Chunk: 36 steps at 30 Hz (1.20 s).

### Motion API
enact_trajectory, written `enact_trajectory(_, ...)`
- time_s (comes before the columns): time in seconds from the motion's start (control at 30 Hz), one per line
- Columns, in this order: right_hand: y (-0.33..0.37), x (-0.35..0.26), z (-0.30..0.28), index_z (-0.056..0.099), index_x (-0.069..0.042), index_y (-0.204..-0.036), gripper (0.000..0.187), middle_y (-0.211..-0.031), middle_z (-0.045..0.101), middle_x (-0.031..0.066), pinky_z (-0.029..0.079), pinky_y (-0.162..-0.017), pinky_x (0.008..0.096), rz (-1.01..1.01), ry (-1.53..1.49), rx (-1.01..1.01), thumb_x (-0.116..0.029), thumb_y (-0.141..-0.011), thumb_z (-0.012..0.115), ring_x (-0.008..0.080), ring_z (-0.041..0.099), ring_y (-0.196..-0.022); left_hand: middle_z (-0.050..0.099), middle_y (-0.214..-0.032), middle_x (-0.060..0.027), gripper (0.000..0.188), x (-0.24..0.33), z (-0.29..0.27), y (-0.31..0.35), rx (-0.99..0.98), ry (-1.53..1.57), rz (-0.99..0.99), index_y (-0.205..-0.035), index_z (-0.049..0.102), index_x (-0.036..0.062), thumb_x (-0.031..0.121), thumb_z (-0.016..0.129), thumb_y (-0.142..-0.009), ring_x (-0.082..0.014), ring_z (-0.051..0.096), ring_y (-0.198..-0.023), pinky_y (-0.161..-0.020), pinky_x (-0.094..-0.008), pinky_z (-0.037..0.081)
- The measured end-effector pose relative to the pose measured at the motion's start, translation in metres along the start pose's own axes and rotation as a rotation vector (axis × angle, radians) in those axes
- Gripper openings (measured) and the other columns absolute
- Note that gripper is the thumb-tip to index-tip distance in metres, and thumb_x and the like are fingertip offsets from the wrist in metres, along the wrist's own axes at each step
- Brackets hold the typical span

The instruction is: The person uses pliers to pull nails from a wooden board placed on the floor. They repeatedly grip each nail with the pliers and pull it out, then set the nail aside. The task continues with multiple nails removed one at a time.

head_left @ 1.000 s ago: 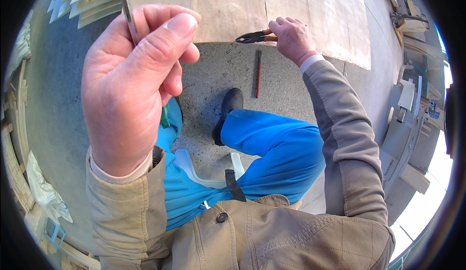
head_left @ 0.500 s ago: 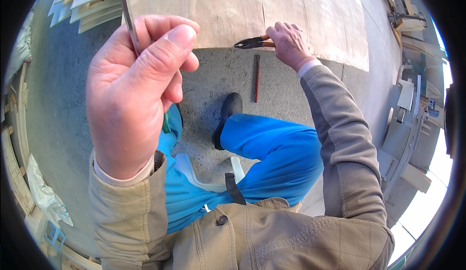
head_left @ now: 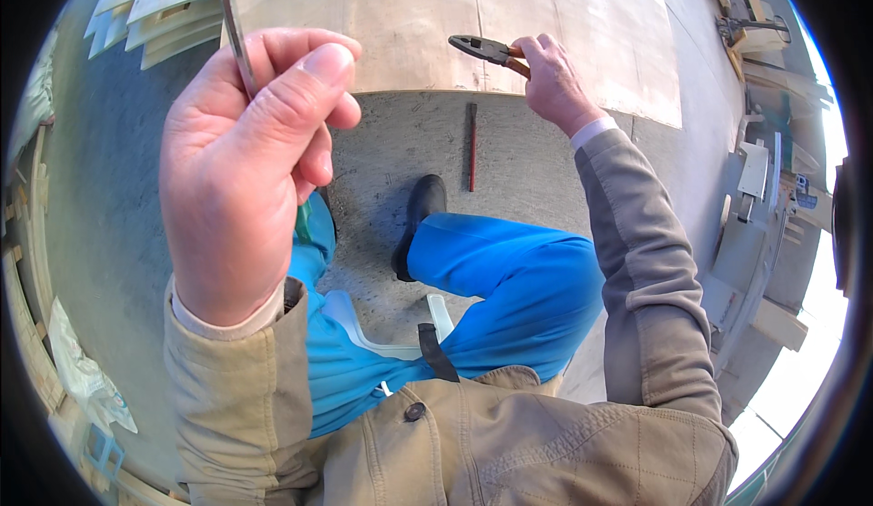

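My left hand [head_left: 250,170], close to the camera, is closed around a long thin metal tool [head_left: 235,29]. Its shaft sticks up past the fingers, and a green part [head_left: 303,224] shows below the hand; I cannot tell its exact kind. Farther off, my right hand [head_left: 556,83] grips a pair of combination pliers [head_left: 486,50] by the orange-brown handles. The jaws point left over the large pale plywood sheet [head_left: 391,24] and look closed. Just below the sheet's near edge, a slim red tool [head_left: 472,147] with a dark end lies on the concrete floor [head_left: 527,160].
Slatted pale wooden pieces [head_left: 173,10] are stacked at the far left. Wood offcuts and boards [head_left: 755,170] line the right side. A white plastic bag [head_left: 82,370] lies at the left. Beneath my blue-trousered legs [head_left: 509,279] shows a pale seat [head_left: 350,320].
My right hand has moved slightly up and right with the pliers, whose jaws have lifted from the sheet's near edge to farther over it. My left hand has hardly moved.
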State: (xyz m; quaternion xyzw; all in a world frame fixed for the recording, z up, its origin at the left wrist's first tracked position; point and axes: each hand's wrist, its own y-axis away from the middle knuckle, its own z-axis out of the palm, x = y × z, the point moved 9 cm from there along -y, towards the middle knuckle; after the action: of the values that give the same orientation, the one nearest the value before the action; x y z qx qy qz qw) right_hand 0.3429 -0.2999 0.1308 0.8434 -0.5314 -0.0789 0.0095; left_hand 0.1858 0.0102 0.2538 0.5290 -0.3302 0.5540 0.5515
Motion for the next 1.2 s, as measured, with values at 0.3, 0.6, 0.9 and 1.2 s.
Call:
enact_trajectory(0.3,0.062,-0.004,0.02,0.068,0.0,-0.118,0.022,-0.109,0.07,0.0247,0.052,-0.094,0.0481,0.175,-0.125,-0.147,-0.009,-0.099,0.062,0.0402,0.067,-0.106,0.069,-0.085,0.0004,0.024,0.002,-0.001,0.0,-0.012,0.017,0.04,-0.111,0.073,0.0026,0.025,0.071,-0.103,-0.002,0.05,-0.061,-0.052,-0.0182,0.034)
enact_trajectory(0.6,0.038,-0.032,-0.007,0.063,-0.003,-0.141,0.057,-0.122,0.071,0.0299,0.053,-0.103,0.0449,0.091,-0.408,-0.311,-0.002,-0.084,0.065,0.0417,0.067,-0.12,0.07,-0.083,0.0002,0.018,-0.002,0.008,-0.003,-0.021,0.046,0.061,-0.103,0.073,0.0051,0.023,0.074,-0.1,-0.001,0.052,-0.059,-0.051,-0.0184,0.037)
enact_trajectory(0.9,0.013,-0.057,-0.009,0.067,-0.007,-0.141,0.06,-0.128,0.072,0.0219,0.054,-0.104,0.0445,-0.067,-0.091,-0.541,-0.006,-0.081,0.066,0.0385,0.067,-0.119,0.07,-0.084,-0.0003,0.02,-0.003,0.009,-0.007,-0.046,0.031,0.075,-0.105,0.073,0.0045,0.024,0.073,-0.102,-0.0019,0.052,-0.06,-0.052,-0.0181,0.038)
enact_trajectory(1.2,0.02,-0.048,-0.003,0.066,-0.006,-0.143,0.064,-0.13,0.072,0.0227,0.053,-0.106,0.0463,-0.034,-0.14,-0.54,-0.011,-0.079,0.072,0.0387,0.069,-0.118,0.069,-0.085,0.001,0.025,-0.002,0.006,-0.007,-0.049,0.016,0.089,-0.111,0.074,0.0031,0.026,0.072,-0.103,-0.0016,0.051,-0.06,-0.05,-0.0186,0.034)
